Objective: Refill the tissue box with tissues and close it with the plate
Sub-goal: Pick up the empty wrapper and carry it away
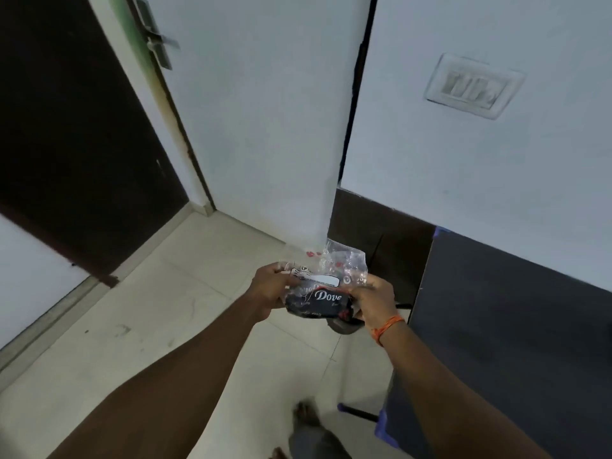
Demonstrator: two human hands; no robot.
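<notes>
The left hand grips the left end of a dark tissue pack marked "Dove"; the right hand grips its right end, fingers closed round it; the pack is held in the air between both hands, above the pale tiled floor; its clear crumpled wrapper stands up from the top; an orange thread circles the right wrist; a dark bench stands just to the right.
</notes>
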